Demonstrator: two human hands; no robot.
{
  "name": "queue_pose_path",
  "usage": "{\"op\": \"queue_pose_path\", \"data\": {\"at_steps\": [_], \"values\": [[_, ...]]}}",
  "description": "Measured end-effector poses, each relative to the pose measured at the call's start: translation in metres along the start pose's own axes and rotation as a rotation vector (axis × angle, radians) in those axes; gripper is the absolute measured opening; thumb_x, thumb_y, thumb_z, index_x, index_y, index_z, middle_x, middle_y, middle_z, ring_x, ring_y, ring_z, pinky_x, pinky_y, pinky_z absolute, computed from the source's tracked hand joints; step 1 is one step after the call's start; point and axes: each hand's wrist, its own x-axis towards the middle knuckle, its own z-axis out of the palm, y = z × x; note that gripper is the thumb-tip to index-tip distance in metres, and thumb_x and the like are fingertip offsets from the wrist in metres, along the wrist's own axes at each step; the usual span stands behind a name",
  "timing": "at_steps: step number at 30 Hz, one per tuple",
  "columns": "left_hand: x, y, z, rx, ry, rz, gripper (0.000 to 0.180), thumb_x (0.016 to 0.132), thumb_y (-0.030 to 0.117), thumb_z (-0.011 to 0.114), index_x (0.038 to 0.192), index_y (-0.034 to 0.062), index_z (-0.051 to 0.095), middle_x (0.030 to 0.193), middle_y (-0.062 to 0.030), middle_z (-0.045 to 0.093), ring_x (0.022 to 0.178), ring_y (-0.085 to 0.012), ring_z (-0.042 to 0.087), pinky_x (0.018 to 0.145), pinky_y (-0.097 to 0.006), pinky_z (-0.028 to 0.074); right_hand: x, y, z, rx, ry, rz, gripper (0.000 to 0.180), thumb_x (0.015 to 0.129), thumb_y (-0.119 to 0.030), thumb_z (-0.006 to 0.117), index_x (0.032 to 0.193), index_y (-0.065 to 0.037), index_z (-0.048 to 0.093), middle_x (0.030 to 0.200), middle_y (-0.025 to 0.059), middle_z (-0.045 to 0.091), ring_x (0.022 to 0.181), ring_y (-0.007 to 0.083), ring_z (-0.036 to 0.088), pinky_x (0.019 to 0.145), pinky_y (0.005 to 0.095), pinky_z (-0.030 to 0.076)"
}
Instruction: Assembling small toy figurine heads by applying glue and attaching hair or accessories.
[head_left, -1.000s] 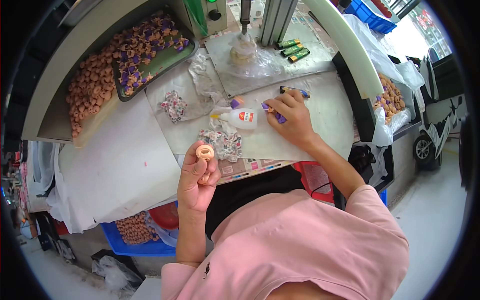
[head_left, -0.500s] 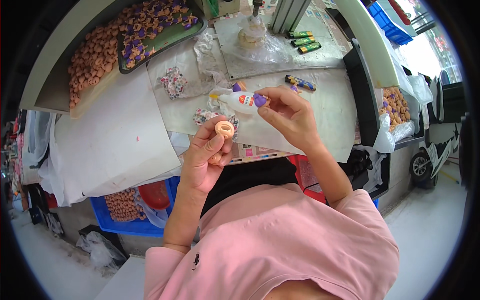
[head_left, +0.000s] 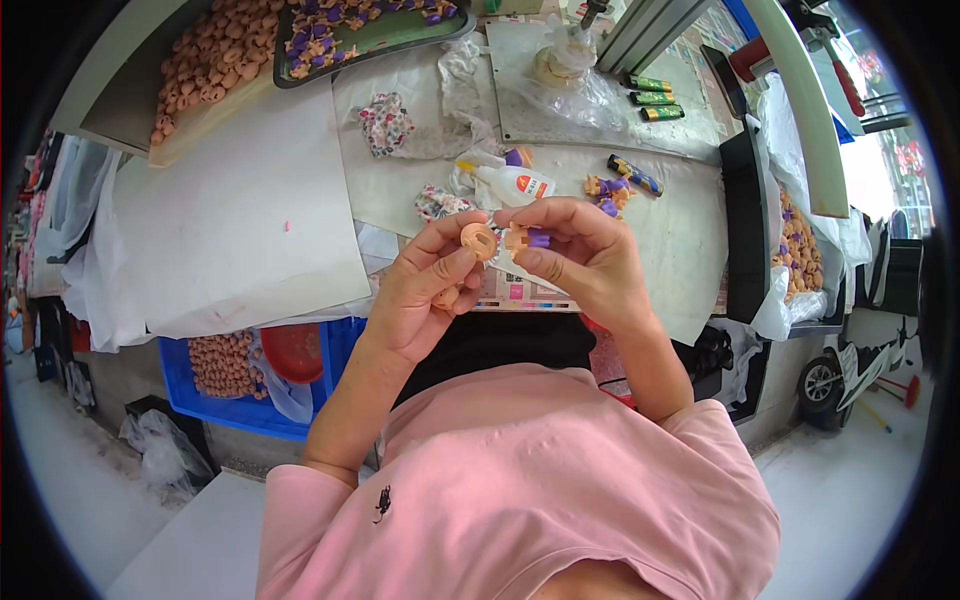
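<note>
Now hands (head_left: 520,265) pinching ring (head_left: 478,241), table-edge

From my feed: big worktable (head_left: 230,200) w/ white sheets over it, pale grey concrete floor (head_left: 860,500), blue crate (head_left: 235,400) tucked underneath, bright daylight at right, metal frame (head_left: 650,35) up top.

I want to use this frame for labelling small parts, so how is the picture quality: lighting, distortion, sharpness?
Head view: even, soft light with no hard shadows; the far right by the window is blown out; straight bench edges bow toward the black fisheye rim; the left hand, right hand and orange ring at centre are sharp, without motion blur.
</note>
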Motion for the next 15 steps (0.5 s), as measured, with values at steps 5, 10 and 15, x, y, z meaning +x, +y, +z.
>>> {"op": "queue_pose_path", "data": {"at_steps": [5, 10, 15], "values": [[-0.0005, -0.0002, -0.0013, 0.037, -0.034, -0.006, 0.033, 0.090, 0.012, 0.064, 0.122, 0.0077, 0.059, 0.089, 0.0010, 0.061, 0.067, -0.0033, 0.052, 0.050, -0.018, 0.038, -0.0023, 0.0028, -0.0028, -0.450, -0.046, -0.243, 0.018, 0.080, 0.005, 0.069, 0.098, 0.002, 0.066, 0.109, 0.0142, 0.064, 0.096, 0.0162, 0.062, 0.079, 0.0267, 0.053], [-0.0005, 0.0018, -0.0025, 0.118, -0.038, -0.005, 0.038, 0.088, 0.017, 0.067, 0.123, 0.0051, 0.056, 0.090, -0.0008, 0.061, 0.067, -0.0032, 0.050, 0.049, -0.016, 0.041, -0.0006, -0.0023, -0.0020, -0.462, -0.069, -0.227, 0.021, 0.077, 0.005, 0.071, 0.098, 0.000, 0.068, 0.105, 0.0125, 0.065, 0.095, 0.0171, 0.063, 0.078, 0.0275, 0.053], [0.0033, 0.0018, -0.0009, 0.143, -0.075, 0.001, 0.038, 0.084, 0.018, 0.072, 0.117, 0.0043, 0.060, 0.089, -0.0020, 0.063, 0.063, -0.0036, 0.051, 0.046, -0.016, 0.039, -0.0015, -0.0039, -0.0076, -0.475, -0.057, -0.241, 0.024, 0.074, 0.005, 0.073, 0.098, -0.002, 0.069, 0.103, 0.0123, 0.066, 0.092, 0.0179, 0.064, 0.074, 0.0282, 0.054]]}}
